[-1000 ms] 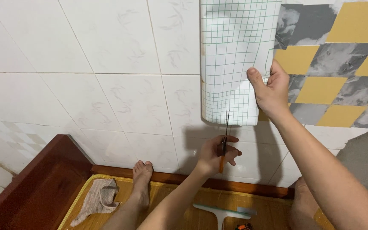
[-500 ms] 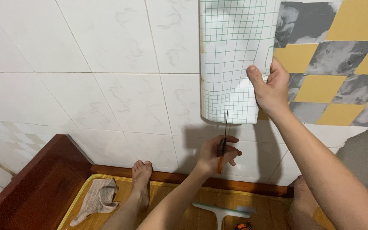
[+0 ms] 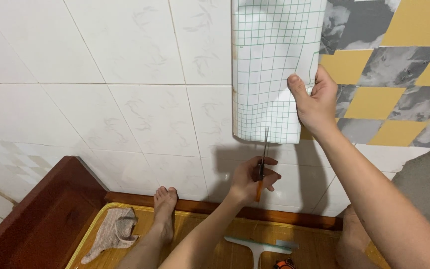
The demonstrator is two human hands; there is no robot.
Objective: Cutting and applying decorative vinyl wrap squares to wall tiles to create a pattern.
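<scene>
Tiled wall (image 3: 100, 99): R hand (image 3: 317, 102) holds sheet (image 3: 269, 65), L hand (image 3: 252, 179) knife (image 3: 262, 162) below.

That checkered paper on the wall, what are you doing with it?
A person is holding a sheet of grid-backed paper against the white tiled wall. The right hand grips its lower right edge, next to a yellow and grey patterned covering already on the wall. The left hand holds a knife with an orange handle, blade pointing up and just reaching the sheet's bottom edge. Below, a bare foot, a cloth and a squeegee rest on a woven mat.
</scene>
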